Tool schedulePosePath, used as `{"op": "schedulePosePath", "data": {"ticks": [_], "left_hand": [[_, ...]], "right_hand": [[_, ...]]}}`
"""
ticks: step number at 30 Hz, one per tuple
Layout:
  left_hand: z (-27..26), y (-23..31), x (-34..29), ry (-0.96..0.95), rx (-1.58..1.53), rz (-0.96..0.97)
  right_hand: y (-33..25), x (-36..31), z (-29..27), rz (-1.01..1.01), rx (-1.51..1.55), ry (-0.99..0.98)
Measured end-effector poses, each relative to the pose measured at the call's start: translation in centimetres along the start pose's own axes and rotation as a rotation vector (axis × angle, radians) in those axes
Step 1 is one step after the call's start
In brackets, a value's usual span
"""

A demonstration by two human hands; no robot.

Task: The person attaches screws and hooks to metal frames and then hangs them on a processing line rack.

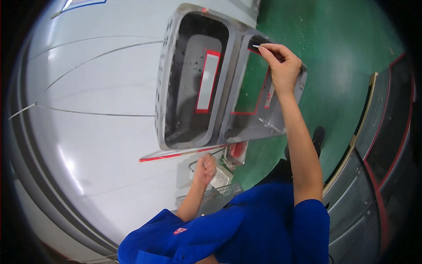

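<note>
Head view: thin wires (132,45) are running, left of both hands, to a gray twin-bay casing (229,83), perhaps bracing it. Its left bay (193,48) is lying beyond the left hand (206,169), which is hovering blurred past the near rim, fingers curling; I cannot tell whether it is holding anything. The right bay (239,125) is spreading left of the right hand (285,68), whose thumb and fingertip are pinching a small white stub (256,45) near the bay's far edge, probably because its slightness is demanding fingertips. Rightward, green floor (334,75) is leaving that hand moving room, gray panels (356,189) bounding it.
</note>
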State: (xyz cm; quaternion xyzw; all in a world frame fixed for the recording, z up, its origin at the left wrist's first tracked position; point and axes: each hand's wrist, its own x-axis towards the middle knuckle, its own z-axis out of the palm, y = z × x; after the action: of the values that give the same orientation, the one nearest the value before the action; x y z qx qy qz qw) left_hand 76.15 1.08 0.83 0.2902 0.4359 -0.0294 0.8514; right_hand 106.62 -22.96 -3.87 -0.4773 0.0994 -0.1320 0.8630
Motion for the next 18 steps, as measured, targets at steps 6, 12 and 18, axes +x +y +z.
{"op": "schedulePosePath", "data": {"ticks": [6, 12, 18], "left_hand": [[6.6, -7.9, -0.1, -0.164, 0.397, -0.292], [8.9, -8.7, 1.4, -0.145, 0.392, -0.297], [8.3, -7.3, 2.9, -0.045, 0.457, -0.299]], "right_hand": [[-1.7, 5.3, 0.2, -0.083, 0.002, 0.005], [2.2, 9.0, -7.8, 0.018, -0.086, 0.224], [10.0, 7.2, -17.0, 0.218, -0.222, 0.369]]}}
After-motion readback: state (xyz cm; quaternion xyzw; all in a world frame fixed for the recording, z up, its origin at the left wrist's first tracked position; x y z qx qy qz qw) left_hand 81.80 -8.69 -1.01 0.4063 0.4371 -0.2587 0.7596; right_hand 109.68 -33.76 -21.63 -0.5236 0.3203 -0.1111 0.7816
